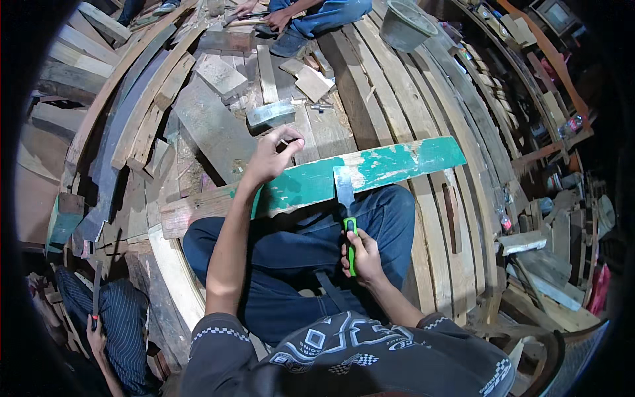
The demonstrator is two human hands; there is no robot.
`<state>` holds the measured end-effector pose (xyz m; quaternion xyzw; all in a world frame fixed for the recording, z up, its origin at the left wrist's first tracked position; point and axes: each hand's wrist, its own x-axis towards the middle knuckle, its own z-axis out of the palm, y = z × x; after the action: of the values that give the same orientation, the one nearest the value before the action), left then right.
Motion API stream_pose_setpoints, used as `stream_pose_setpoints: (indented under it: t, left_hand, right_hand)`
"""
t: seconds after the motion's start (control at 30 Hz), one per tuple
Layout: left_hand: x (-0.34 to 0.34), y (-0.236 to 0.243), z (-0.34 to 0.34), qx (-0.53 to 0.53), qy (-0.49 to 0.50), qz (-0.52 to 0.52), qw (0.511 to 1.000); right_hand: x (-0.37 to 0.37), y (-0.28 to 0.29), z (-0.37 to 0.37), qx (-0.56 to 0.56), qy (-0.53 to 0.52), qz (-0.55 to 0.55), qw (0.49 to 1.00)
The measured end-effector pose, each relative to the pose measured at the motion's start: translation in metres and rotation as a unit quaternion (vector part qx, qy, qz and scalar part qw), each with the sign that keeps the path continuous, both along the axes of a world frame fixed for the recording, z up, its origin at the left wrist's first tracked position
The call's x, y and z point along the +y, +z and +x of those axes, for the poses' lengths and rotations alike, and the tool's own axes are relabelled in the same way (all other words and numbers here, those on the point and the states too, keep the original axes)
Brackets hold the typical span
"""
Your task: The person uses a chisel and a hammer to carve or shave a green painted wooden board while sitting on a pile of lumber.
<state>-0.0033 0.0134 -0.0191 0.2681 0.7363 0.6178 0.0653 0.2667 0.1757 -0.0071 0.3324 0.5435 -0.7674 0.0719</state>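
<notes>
A wooden plank (390, 162) with chipped green paint lies across my lap; bare wood shows at its left end and in patches. My right hand (364, 255) is closed round the green and black handle of a scraper (344, 188). The scraper's flat metal blade lies against the painted face near the middle of the plank. Over the plank's far edge, left of the blade, my left hand (270, 157) is raised with its fingers curled toward the thumb. Nothing shows between those fingers. Just beyond it lies a metal-sided block (271, 116).
Several offcuts (307, 79) lie ahead, with a grey bucket (407, 26) at the far right. Long beams (423, 99) run along my right. One person's hands (278, 20) are at work ahead; another's hand (96, 336) holds a blade tool at lower left.
</notes>
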Motion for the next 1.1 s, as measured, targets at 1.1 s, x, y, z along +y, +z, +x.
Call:
stream_pose_setpoints:
  t: [1.1]
  left_hand:
    - [0.040,-0.029,0.044,0.118,-0.059,-0.377,0.917]
  right_hand:
    - [0.019,0.051,0.010,0.011,0.279,0.667,0.691]
